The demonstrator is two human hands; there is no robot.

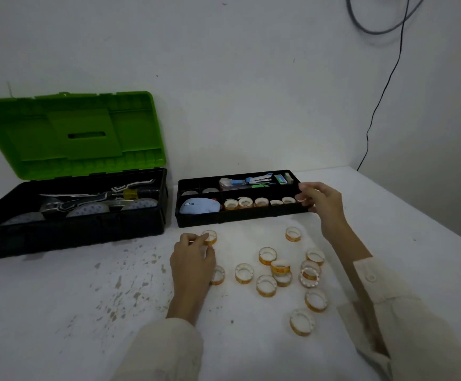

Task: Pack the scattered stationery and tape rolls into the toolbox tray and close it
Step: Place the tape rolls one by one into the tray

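A row of tape rolls (pixel 246 202) sits in the tray (pixel 240 219); about a dozen lie on the table (pixel 59 298); left hand (pixel 193 257) pinches a loose roll (pixel 210 237); right hand (pixel 323 202) curls at the tray's end, grip unclear; toolbox (pixel 70 224) open.

Fingers bent, left hand (pixel 193 255) near, right hand (pixel 321 202) extended farther forward.

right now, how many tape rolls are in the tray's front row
6 tape rolls: five in a line right of the mouse, a sixth under the right hand, partly hidden; others may be hidden.
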